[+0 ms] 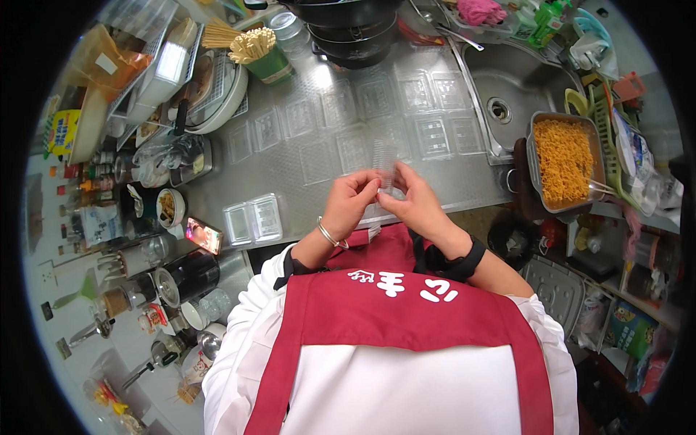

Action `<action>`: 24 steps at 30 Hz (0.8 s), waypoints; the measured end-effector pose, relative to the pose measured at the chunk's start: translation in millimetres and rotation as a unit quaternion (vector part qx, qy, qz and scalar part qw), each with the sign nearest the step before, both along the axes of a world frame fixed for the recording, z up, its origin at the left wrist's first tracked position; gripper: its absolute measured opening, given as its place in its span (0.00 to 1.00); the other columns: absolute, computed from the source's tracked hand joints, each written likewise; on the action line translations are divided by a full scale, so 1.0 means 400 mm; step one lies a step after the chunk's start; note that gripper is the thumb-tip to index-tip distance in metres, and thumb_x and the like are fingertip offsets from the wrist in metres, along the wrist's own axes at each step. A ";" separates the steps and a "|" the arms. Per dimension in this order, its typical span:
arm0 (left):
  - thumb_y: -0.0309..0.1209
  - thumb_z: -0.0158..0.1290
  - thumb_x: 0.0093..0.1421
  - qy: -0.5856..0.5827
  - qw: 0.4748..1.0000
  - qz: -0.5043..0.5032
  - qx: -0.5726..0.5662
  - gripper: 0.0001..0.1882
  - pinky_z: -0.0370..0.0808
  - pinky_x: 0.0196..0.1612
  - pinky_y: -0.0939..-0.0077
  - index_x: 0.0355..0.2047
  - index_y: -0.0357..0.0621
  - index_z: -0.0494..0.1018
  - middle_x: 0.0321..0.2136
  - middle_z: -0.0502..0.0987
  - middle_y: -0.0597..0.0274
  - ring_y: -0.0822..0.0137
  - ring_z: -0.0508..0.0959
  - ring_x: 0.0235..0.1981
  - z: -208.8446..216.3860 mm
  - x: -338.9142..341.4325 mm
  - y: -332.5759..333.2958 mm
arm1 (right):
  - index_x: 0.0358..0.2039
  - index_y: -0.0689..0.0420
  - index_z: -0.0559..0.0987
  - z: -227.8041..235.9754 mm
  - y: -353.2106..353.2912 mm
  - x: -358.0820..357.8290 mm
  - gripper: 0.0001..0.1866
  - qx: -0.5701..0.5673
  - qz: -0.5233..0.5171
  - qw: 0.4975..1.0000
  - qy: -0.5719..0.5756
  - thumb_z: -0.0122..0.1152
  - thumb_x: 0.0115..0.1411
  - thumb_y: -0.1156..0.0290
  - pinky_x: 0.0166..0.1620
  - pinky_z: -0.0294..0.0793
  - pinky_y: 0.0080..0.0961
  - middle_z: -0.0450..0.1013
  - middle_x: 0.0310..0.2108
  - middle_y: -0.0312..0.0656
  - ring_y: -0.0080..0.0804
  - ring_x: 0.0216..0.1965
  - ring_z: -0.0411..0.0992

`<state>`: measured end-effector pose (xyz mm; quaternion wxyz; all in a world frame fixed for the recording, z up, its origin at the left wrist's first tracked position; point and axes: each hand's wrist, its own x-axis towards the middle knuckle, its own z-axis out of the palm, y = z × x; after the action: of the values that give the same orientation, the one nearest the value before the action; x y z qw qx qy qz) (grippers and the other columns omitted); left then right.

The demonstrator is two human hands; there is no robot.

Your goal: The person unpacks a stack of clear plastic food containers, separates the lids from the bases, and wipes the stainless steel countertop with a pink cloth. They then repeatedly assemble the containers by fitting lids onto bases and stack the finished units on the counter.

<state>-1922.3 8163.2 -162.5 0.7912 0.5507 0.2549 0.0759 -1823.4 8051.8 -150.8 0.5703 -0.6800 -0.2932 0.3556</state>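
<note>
Both hands meet at the near side of the steel counter (290,192), around an upright stack of clear plastic containers (384,159) whose edges show as fine ridges. My left hand (350,201), with a bangle at its wrist, pinches the stack's left side. From the right, my right hand (418,205) has its fingers closed on the same stack. Beyond the hands, several clear plastic containers (351,148) lie in rows on the counter. Another clear container (254,220), opened out in two halves, rests near the front edge to the left.
To the right stands a tray of orange-yellow noodles (564,163), beside the sink (540,76). A black pot (353,43) is at the back. Left of it are a green cup of sticks (270,64) and a white basin (230,98). A lit phone (204,235) leans at the left.
</note>
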 end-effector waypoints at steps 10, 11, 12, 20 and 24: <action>0.23 0.49 0.53 -0.022 0.989 0.133 0.058 0.03 0.71 0.30 0.82 0.27 0.35 0.70 0.26 0.72 0.61 0.74 0.72 0.25 0.069 -0.081 0.034 | 0.47 0.69 0.62 -0.113 -0.007 0.060 0.20 -0.017 -0.041 0.994 0.101 0.44 0.56 0.72 0.36 0.72 0.25 0.69 0.38 0.54 0.36 0.38 0.71; 0.23 0.49 0.54 -0.031 0.987 0.145 0.056 0.03 0.71 0.29 0.82 0.26 0.35 0.70 0.27 0.72 0.60 0.74 0.72 0.25 0.086 -0.102 0.045 | 0.47 0.69 0.62 -0.122 -0.010 0.079 0.18 -0.009 -0.056 0.991 0.119 0.42 0.57 0.72 0.34 0.74 0.24 0.69 0.37 0.52 0.34 0.37 0.72; 0.23 0.49 0.54 -0.031 0.986 0.152 0.055 0.03 0.71 0.29 0.81 0.26 0.35 0.70 0.27 0.72 0.60 0.73 0.72 0.25 0.102 -0.124 0.057 | 0.45 0.69 0.64 -0.131 -0.010 0.096 0.16 -0.018 -0.073 0.993 0.093 0.39 0.59 0.72 0.29 0.75 0.23 0.70 0.32 0.48 0.31 0.33 0.73; 0.29 0.50 0.55 -0.021 0.946 0.312 0.085 0.07 0.70 0.24 0.82 0.27 0.35 0.70 0.25 0.72 0.61 0.74 0.72 0.22 0.116 -0.224 0.156 | 0.33 0.65 0.72 -0.129 -0.071 0.182 0.11 -0.114 -0.087 0.989 0.041 0.44 0.59 0.70 0.25 0.73 0.18 0.72 0.27 0.42 0.26 0.27 0.73; 0.26 0.51 0.54 0.042 0.927 0.323 0.185 0.06 0.69 0.22 0.84 0.25 0.35 0.70 0.19 0.71 0.66 0.77 0.71 0.19 0.038 -0.230 0.207 | 0.26 0.64 0.74 -0.116 -0.087 0.175 0.11 -0.127 -0.064 0.990 0.026 0.50 0.56 0.68 0.22 0.67 0.14 0.72 0.21 0.38 0.20 0.23 0.71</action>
<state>-2014.5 8245.9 -147.1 0.5964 0.5782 0.4329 0.3502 -1753.4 8017.0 -197.3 0.5084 -0.7547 -0.1872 0.3701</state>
